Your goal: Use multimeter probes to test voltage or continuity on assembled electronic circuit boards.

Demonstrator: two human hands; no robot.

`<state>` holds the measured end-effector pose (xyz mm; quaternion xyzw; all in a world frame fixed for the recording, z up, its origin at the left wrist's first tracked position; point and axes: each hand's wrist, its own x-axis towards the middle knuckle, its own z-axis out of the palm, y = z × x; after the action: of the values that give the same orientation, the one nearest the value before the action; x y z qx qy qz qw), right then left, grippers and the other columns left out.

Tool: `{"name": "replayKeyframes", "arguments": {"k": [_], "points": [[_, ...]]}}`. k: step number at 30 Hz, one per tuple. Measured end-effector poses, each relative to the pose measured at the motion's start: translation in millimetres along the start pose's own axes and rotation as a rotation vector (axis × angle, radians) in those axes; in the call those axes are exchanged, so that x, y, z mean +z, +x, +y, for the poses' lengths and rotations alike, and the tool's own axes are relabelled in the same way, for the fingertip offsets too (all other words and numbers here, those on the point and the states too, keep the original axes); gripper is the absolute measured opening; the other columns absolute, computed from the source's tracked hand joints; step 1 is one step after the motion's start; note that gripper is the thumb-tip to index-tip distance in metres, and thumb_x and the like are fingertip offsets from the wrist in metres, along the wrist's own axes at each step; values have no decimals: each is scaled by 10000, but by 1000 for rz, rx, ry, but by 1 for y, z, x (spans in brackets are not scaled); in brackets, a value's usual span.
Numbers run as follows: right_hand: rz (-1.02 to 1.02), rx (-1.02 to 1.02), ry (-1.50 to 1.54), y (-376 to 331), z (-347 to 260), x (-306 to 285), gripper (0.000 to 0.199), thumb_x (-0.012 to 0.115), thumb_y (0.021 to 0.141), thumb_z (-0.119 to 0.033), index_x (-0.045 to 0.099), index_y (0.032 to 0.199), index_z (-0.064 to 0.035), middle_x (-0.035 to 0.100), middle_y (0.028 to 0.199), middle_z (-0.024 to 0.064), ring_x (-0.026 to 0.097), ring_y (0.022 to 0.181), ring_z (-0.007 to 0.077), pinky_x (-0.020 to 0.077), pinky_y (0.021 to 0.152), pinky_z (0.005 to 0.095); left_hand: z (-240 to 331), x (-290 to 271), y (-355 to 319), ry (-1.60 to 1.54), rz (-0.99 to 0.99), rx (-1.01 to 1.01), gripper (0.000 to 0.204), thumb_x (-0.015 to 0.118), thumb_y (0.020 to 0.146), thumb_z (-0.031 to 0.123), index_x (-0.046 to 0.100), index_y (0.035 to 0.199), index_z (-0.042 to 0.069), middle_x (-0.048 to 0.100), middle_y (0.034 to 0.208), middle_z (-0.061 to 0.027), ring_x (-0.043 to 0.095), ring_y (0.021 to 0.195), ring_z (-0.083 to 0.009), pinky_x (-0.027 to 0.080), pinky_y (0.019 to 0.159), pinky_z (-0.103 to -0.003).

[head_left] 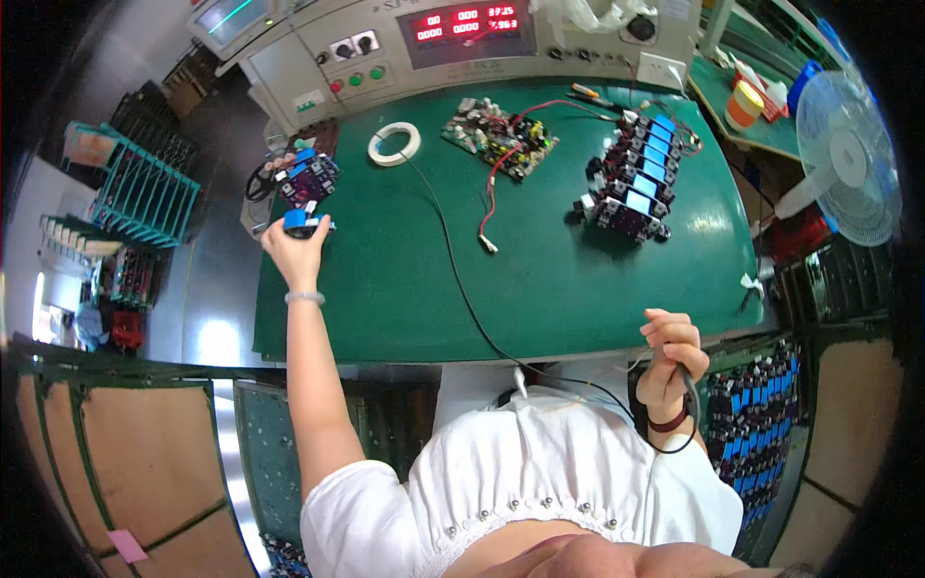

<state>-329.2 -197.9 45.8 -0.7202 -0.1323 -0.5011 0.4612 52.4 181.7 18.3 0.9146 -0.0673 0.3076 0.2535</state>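
Observation:
My left hand [299,246] reaches to the far left edge of the green table [405,289] and grips a small black component with a blue top [303,223]. Just beyond it lies a cluster of similar blue-topped components [308,176]. My right hand [670,361] hangs at the table's near right edge, closed around a thin dark pen-like tool [691,393] with a black cable trailing from it. A double row of blue-topped components [636,178] stands at the right of the table.
A bare circuit board [501,135] with red wires lies at the back centre, a white tape roll [394,144] to its left. A control panel with red displays [462,27] rises behind. A fan [848,159] stands right. A bin of components [756,424] sits below right.

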Motion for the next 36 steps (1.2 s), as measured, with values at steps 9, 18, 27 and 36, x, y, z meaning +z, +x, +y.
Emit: {"name": "replayKeyframes", "arguments": {"k": [9, 18, 27, 36], "points": [[-52, 63, 217, -13, 1, 30, 190, 501, 1029, -248, 486, 1050, -59, 507, 807, 76, 486, 695, 197, 463, 653, 388, 188, -31, -154, -927, -547, 261, 822, 936, 622, 239, 436, 1248, 56, 392, 1286, -128, 470, 1203, -261, 491, 975, -365], [332, -76, 123, -6, -20, -10, 281, 499, 1027, -378, 461, 1005, -100, 398, 722, 12, 379, 633, 148, 324, 593, 308, 241, -2, -233, -695, -428, 348, 910, 937, 613, 296, 340, 1234, 3, 324, 1354, -246, 359, 1284, -440, 332, 1079, -538], [249, 163, 275, -2, -9, -15, 183, 549, 973, -192, 508, 879, -40, 491, 704, 52, 423, 581, 166, 326, 523, 306, 213, -32, -214, -532, -549, 375, 816, 897, 616, 434, 490, 1213, 54, 463, 1264, -149, 456, 1191, -350, 381, 1012, -475], [-430, 489, -41, 17, 29, 5, 87, 643, 886, -90, 616, 887, -7, 567, 783, 112, 545, 597, 231, 430, 549, 330, 216, -23, -195, -530, -639, 468, 393, 803, 753, 244, 628, 1022, 17, 612, 979, -126, 613, 914, -325, 478, 784, -409]]}}
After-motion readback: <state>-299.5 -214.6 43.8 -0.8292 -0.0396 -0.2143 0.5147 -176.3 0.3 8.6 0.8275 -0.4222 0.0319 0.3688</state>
